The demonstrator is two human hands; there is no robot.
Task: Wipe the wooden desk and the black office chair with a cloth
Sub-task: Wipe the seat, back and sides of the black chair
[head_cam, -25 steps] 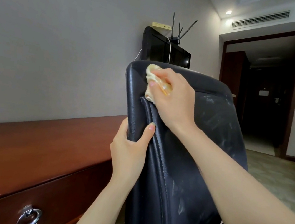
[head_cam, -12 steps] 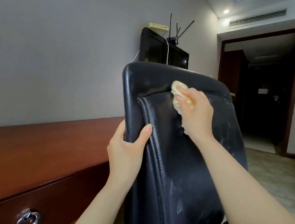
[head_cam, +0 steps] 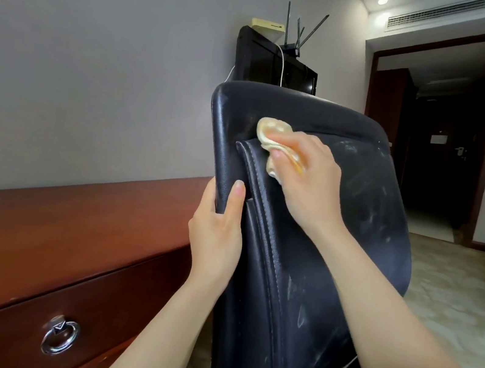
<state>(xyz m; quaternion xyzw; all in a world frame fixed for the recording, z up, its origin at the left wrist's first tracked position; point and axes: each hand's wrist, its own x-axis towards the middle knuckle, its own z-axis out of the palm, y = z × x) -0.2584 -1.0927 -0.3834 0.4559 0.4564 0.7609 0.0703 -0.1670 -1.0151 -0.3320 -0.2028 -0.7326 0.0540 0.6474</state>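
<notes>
The black office chair fills the middle of the view, its worn leather backrest tilted and streaked with pale marks. My right hand holds a crumpled pale yellow cloth and presses it against the upper left part of the backrest, beside a stitched seam. My left hand grips the backrest's left edge, thumb on the front and fingers hidden behind. The wooden desk runs along the wall at the left, its reddish-brown top bare.
A desk drawer with a metal ring pull faces me at lower left. A black television with a router and a small box on top stands behind the chair. An open dark doorway lies at the right.
My right hand swept the cloth from the backrest's top left corner to the right, then back left to the seam. My left hand kept its grip on the chair's edge.
</notes>
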